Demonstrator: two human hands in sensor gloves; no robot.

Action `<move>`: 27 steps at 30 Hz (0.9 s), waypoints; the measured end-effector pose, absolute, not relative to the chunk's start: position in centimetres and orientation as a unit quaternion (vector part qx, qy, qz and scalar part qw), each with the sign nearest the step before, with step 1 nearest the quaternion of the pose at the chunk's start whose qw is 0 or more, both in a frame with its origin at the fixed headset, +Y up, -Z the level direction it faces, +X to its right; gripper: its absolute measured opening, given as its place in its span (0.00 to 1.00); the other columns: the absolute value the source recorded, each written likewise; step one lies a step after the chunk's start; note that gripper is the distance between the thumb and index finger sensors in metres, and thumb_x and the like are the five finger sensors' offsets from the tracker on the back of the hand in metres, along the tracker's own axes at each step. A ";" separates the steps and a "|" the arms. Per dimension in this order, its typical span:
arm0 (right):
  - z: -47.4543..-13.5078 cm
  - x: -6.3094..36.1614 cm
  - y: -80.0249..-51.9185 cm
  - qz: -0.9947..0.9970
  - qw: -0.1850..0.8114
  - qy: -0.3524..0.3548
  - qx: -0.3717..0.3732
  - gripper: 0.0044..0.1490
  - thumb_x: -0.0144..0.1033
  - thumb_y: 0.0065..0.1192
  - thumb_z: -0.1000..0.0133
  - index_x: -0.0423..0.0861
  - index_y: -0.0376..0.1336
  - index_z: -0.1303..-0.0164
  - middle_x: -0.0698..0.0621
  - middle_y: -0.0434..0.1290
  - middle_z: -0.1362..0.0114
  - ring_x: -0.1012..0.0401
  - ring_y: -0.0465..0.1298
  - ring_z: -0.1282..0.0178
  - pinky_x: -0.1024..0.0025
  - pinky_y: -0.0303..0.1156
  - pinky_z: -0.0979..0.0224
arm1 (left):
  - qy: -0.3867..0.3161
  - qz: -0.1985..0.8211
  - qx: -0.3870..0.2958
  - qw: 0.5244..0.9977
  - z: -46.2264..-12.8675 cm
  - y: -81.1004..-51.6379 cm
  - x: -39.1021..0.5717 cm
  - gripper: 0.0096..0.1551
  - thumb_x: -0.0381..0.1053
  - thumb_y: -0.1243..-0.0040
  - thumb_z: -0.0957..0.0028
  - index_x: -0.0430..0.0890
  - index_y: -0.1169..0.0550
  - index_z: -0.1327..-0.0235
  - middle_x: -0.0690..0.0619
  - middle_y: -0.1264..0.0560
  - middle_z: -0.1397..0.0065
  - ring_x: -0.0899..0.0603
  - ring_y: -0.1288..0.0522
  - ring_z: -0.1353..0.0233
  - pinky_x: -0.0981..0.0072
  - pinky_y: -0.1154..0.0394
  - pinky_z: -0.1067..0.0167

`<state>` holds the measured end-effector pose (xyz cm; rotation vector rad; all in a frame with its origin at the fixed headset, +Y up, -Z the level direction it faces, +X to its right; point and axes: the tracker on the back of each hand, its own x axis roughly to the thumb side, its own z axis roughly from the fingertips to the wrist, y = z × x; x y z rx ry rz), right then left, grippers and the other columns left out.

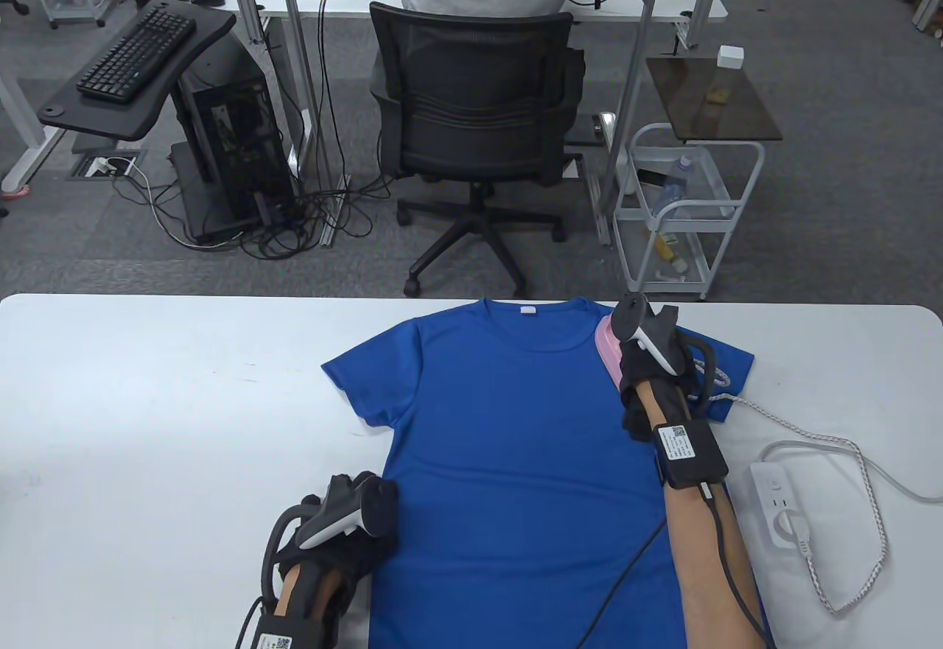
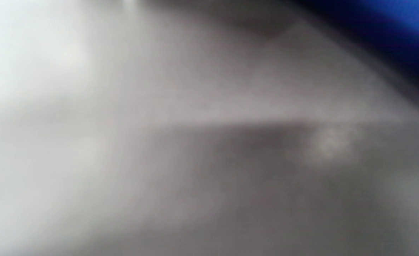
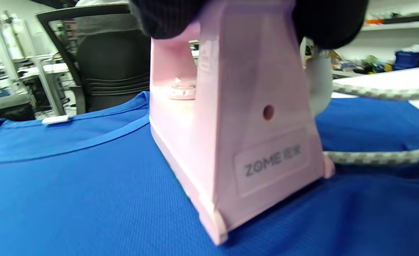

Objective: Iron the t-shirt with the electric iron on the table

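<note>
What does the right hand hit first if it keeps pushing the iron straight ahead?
The right hand points the pink iron at the blue t-shirt shoulder; beyond it, likely only the table far edge. Depth unclear.

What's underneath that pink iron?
The blue t-shirt lies under the pink iron, near its shoulder and collar; the right hand grips the handle. The soleplate is hidden.

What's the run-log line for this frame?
right hand grips pink iron on t-shirt shoulder | left hand rests on hem edge | cord plugged in
</note>
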<state>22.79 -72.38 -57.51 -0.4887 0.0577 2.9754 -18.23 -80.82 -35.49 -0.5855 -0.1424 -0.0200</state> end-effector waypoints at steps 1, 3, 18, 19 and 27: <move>-57.8 22.9 -72.5 0.982 0.083 0.015 -0.168 0.38 0.37 0.59 0.42 0.58 0.52 0.20 0.38 0.70 0.23 0.41 0.76 0.35 0.48 0.73 0.36 | -0.072 -0.019 -0.289 0.954 -35.5 -80.8 -18.2 0.43 0.63 0.62 0.47 0.61 0.61 0.21 0.55 0.64 0.15 0.37 0.63 0.15 0.32 0.56 0.24; -58.0 22.9 -72.5 0.982 0.088 0.016 -0.167 0.38 0.36 0.60 0.42 0.58 0.52 0.20 0.36 0.71 0.26 0.41 0.76 0.36 0.48 0.73 0.37 | -0.071 -0.026 -0.289 0.954 -35.5 -80.8 -18.2 0.43 0.64 0.62 0.47 0.61 0.61 0.21 0.55 0.64 0.15 0.37 0.62 0.15 0.32 0.55 0.24; -59.0 25.7 -72.1 0.977 0.022 0.005 -0.212 0.37 0.37 0.61 0.44 0.60 0.53 0.23 0.37 0.73 0.27 0.41 0.78 0.37 0.49 0.75 0.37 | -0.064 -0.021 -0.287 0.955 -35.6 -80.9 -18.0 0.42 0.66 0.67 0.48 0.61 0.62 0.22 0.55 0.65 0.16 0.37 0.63 0.15 0.32 0.55 0.24; -59.0 25.9 -72.1 0.977 0.031 0.011 -0.212 0.37 0.37 0.61 0.43 0.59 0.53 0.23 0.37 0.72 0.26 0.41 0.77 0.36 0.48 0.75 0.37 | -0.061 -0.016 -0.283 0.957 -35.7 -80.9 -18.1 0.42 0.66 0.67 0.48 0.61 0.61 0.22 0.55 0.64 0.16 0.37 0.62 0.16 0.33 0.55 0.24; -59.1 28.6 -72.0 0.967 0.071 0.002 -0.245 0.37 0.33 0.63 0.45 0.58 0.55 0.24 0.36 0.74 0.27 0.41 0.79 0.37 0.47 0.76 0.38 | -0.055 -0.032 -0.281 0.958 -35.5 -81.3 -17.9 0.42 0.66 0.69 0.48 0.64 0.64 0.23 0.56 0.66 0.18 0.38 0.64 0.16 0.34 0.56 0.24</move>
